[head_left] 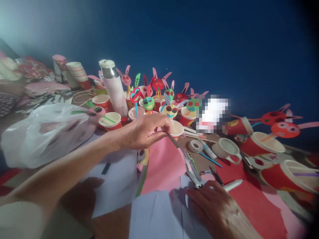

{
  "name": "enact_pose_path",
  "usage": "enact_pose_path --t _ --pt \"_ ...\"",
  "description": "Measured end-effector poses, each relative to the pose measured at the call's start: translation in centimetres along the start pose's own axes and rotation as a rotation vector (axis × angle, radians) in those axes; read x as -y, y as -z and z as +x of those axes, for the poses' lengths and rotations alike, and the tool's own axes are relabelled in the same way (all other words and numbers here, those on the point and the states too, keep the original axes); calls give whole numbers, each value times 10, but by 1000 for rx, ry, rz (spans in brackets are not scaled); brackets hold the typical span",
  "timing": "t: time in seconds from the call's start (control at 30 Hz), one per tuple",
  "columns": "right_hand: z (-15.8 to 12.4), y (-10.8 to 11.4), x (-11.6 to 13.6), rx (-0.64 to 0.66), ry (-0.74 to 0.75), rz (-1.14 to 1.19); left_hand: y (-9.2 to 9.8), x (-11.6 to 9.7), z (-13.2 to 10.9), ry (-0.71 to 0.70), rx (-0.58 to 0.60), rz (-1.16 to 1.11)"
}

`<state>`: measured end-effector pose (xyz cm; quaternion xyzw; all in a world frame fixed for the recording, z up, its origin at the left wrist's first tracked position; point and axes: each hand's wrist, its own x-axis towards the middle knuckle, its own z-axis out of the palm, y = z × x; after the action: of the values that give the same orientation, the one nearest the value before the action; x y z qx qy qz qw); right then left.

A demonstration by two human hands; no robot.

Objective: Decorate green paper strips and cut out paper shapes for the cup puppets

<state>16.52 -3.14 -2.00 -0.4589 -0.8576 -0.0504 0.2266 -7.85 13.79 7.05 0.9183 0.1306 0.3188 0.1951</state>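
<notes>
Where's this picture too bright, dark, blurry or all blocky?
In the head view, pale glare washes the wall at upper left; the top-right corner goes black; the pile at far left looks blurry; blocky squares cover a bright patch; shadow darkens white paper below the left forearm; the left hand and pink paper look clearer.

Desk [112,222] backs onto wall [199,49] at far edge. Along that edge, L to R: cup stack [79,74], flask [116,93], clustered cups [188,121] w/ paper figures [149,103] in them. Plastic bag [45,132] on L side. Nr ctr: curved sheet [164,162], L hand [147,131] at its far end, R hand [211,199] nearer, scissors [193,172] btwn R hand & sheet's R side. Mug [225,149] twd R edge, tape roll [195,146] to its L, marker [233,185] just past R hand. Flat paper [154,212] nr ctr of near edge.
</notes>
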Motion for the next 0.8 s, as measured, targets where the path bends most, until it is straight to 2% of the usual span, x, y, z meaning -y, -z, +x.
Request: enact_pose_path --t 0.1,0.17,0.27,0.33,0.47,0.53,0.7,0.8 --pt "1 -9 6 35 47 5 -8 1 3 -30 -203 -65" --pt "4 -18 10 -16 124 6 -10 2 5 -37 -291 -123" --pt "14 -36 20 -129 232 39 -10 2 7 -40 -346 -241" --pt "23 -48 29 -148 279 67 -7 4 7 -19 -383 -296" --pt "43 -62 49 -245 290 114 1 8 7 62 -453 -335" --pt "55 -59 57 -177 317 152 4 8 9 100 -482 -347" --pt "93 -42 72 254 372 195 12 3 20 92 -439 -286" --pt "122 -53 83 300 424 143 17 -4 28 68 -356 -256"
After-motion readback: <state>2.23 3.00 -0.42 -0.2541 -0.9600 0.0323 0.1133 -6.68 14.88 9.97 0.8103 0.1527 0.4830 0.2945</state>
